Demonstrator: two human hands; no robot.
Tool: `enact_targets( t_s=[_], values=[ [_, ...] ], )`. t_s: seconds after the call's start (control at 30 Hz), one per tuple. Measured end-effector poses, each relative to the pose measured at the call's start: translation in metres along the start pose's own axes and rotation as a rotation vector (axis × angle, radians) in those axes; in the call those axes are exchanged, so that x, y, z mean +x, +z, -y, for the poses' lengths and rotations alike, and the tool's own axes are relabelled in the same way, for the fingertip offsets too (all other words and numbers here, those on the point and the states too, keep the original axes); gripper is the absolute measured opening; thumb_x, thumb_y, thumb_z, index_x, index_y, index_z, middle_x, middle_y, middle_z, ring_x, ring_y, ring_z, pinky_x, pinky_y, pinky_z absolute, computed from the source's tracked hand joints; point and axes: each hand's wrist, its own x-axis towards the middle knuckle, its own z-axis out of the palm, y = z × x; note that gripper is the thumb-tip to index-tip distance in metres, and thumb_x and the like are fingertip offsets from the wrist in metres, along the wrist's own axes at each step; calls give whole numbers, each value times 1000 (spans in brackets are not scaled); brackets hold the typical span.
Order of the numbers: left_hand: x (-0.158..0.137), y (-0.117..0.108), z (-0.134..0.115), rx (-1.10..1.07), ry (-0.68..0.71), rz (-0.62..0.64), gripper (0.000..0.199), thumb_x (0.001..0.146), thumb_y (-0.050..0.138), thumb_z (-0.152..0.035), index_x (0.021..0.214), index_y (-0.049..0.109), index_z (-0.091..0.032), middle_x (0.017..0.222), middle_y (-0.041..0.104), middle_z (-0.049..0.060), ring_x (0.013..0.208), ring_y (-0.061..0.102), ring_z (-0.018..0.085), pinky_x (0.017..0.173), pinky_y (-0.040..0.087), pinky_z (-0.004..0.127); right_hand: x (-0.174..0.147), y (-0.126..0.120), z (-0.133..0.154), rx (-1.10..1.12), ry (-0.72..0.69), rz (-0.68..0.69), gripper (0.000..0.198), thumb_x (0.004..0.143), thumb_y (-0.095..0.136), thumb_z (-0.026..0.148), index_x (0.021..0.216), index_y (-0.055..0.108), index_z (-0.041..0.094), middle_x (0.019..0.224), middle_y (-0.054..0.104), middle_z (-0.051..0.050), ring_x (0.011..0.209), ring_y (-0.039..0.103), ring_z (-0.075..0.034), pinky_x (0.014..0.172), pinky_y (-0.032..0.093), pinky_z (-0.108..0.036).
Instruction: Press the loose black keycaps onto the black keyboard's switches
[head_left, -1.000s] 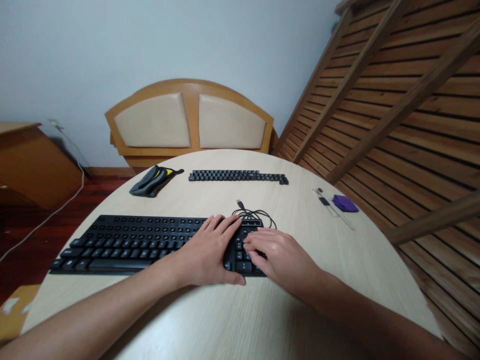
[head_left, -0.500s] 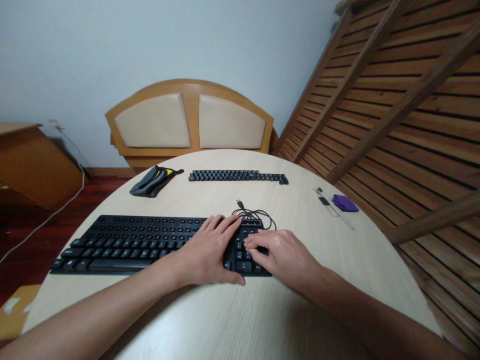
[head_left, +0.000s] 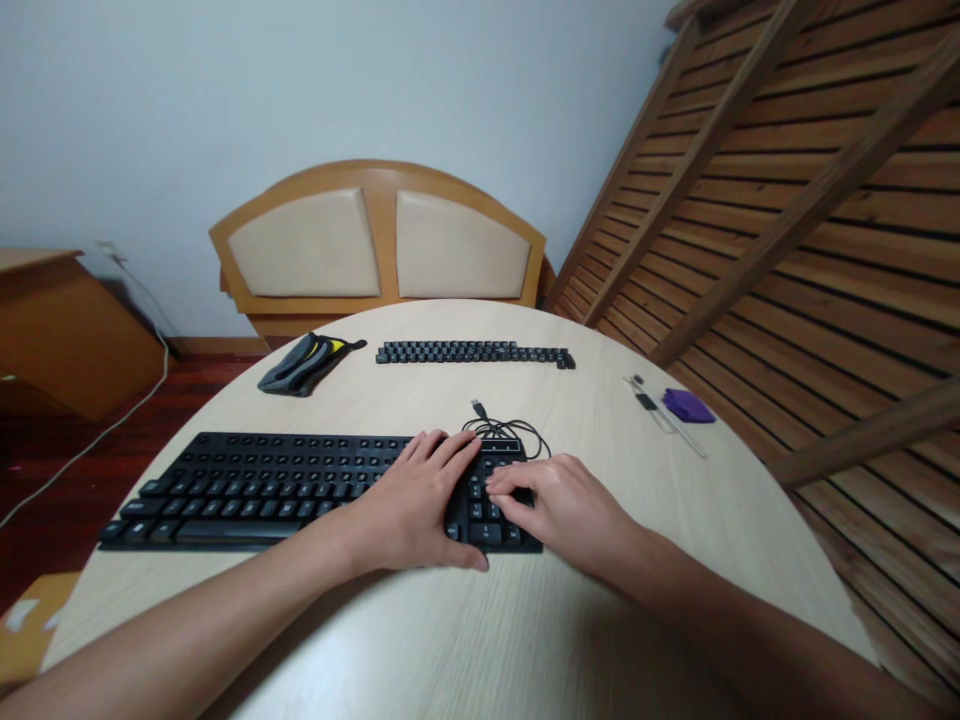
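A black keyboard point(head_left: 225, 497) lies along the near part of the round table. Its lower rows carry keycaps, while the upper rows show small bare key posts. My left hand point(head_left: 420, 510) rests spread over the keyboard's right half, fingers pointing away and thumb out past the front edge. Over the number pad, my right hand point(head_left: 559, 500) is closed in a pinch, its thumb and fingertips at a keycap, which is mostly hidden by the fingers. Behind the number pad sits a coiled black USB cable point(head_left: 510, 428). Loose black keycaps point(head_left: 472, 352) stand in rows farther back.
A grey and yellow cloth pouch point(head_left: 307, 365) lies at the back left of the table point(head_left: 637, 620). Toward the right edge are a purple cloth point(head_left: 688, 405) and a thin white tool point(head_left: 679, 430). A wooden slatted panel point(head_left: 825, 200) leans alongside on the right.
The view has shifted very slightly. Both hands keep practically the same place on the keyboard, with the right fingers still pinched at the number pad.
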Motion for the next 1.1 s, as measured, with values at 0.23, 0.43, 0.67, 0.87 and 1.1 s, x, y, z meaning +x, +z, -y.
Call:
enact_targets(
  t_s=[0.23, 0.43, 0.67, 0.87, 1.1],
  values=[
    [0, 0, 0, 4, 1, 7, 123, 61, 71, -80, 155, 30, -12, 160, 31, 17, 142, 30, 46, 117, 25, 61, -2, 4, 3, -129, -41, -11, 18, 85, 65, 11, 85, 78, 23, 95, 80, -2, 84, 76, -23, 83, 60, -35],
    [0, -1, -1, -10, 5, -2, 122, 60, 71, -80, 155, 30, -15, 160, 31, 17, 142, 30, 46, 117, 25, 62, -4, 6, 5, -262, -108, 29, 17, 88, 61, 12, 91, 76, 20, 98, 79, -5, 91, 74, -23, 87, 58, -35],
    [1, 1, 1, 7, 26, -16, 121, 60, 70, -81, 155, 30, -17, 160, 32, 17, 141, 32, 46, 116, 27, 62, -4, 4, 11, -332, -104, 95, 21, 92, 55, 14, 93, 75, 18, 97, 79, -7, 92, 73, -22, 87, 57, -34],
    [1, 1, 2, 6, 5, 9, 124, 59, 71, -80, 155, 30, -15, 160, 31, 17, 142, 29, 47, 117, 25, 62, -4, 5, 9, -238, 2, 40, 18, 89, 60, 13, 91, 77, 20, 98, 79, -4, 90, 74, -22, 85, 57, -34],
    [1, 2, 2, -11, 17, -9, 122, 60, 70, -81, 156, 30, -16, 159, 32, 17, 141, 30, 47, 115, 26, 63, -5, 5, -2, -109, -133, -37, 18, 91, 59, 16, 92, 76, 21, 97, 79, -2, 92, 72, -20, 90, 53, -34]
  ],
)
